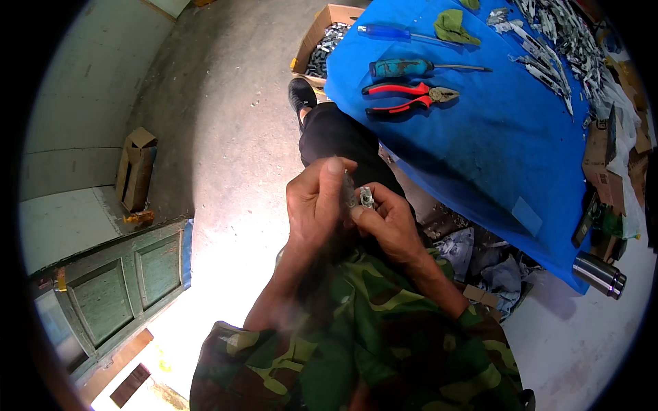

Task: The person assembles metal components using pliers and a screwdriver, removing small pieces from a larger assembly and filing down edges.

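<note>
Both my hands meet above my lap, in front of my camouflage jacket. My left hand (314,202) is closed, thumb up, against a narrow greyish piece (349,190) that is mostly hidden and blurred. Between the thumb and fingers of my right hand (392,222) is a small silvery metal piece (367,197) with a dark hollow in its end. The two pieces are very close together; whether they are joined I cannot tell.
On the blue-covered table (473,151) lie red-handled pliers (411,96), a teal screwdriver (404,67), a blue screwdriver (385,32), a green cloth (452,27) and a heap of metal strips (548,61). A carton of small metal parts (329,48) and a metal flask (600,275) stand nearby.
</note>
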`<state>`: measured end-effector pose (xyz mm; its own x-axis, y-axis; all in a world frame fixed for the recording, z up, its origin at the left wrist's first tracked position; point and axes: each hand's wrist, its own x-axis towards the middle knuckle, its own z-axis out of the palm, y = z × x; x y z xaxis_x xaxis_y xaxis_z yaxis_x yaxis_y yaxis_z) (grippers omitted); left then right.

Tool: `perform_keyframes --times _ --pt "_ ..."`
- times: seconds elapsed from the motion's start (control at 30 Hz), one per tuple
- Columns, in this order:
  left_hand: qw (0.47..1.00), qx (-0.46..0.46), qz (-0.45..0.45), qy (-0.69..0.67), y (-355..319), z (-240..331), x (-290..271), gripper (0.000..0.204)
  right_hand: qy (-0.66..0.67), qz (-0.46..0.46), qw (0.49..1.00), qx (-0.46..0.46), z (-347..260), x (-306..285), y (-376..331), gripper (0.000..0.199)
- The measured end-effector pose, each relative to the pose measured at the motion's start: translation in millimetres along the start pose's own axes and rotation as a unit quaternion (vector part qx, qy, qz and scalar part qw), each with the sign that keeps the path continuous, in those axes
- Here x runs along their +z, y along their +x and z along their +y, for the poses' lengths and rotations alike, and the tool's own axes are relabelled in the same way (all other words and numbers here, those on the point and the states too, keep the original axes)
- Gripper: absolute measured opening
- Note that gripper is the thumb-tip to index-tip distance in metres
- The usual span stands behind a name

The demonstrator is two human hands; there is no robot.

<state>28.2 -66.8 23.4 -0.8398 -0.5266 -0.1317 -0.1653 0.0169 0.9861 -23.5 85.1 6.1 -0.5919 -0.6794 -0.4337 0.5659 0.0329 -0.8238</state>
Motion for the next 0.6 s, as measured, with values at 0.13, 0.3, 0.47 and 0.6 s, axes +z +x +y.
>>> perform_keyframes --times 0.13,0.3,0.47,0.6 --pt "0.999 0.041 -0.007 -0.014 1.2 -0.6 1.0 0.036 -0.011 0.02 0.999 -0.022 0.7 1.4 0.4 0.018" --pt "0.997 0.067 -0.012 0.042 -2.5 8.6 -0.2 0.039 -0.007 0.04 0.999 -0.034 1.4 -2.0 1.9 0.018" --pt "0.983 0.157 -0.02 0.093 -0.8 3.3 -2.4 0.036 0.015 0.016 0.999 -0.031 -3.2 -5.2 3.1 0.023" --pt "0.98 0.178 -0.034 0.08 0.8 0.1 -1.7 0.04 0.025 -0.02 0.999 0.008 4.4 -12.4 5.5 0.028"
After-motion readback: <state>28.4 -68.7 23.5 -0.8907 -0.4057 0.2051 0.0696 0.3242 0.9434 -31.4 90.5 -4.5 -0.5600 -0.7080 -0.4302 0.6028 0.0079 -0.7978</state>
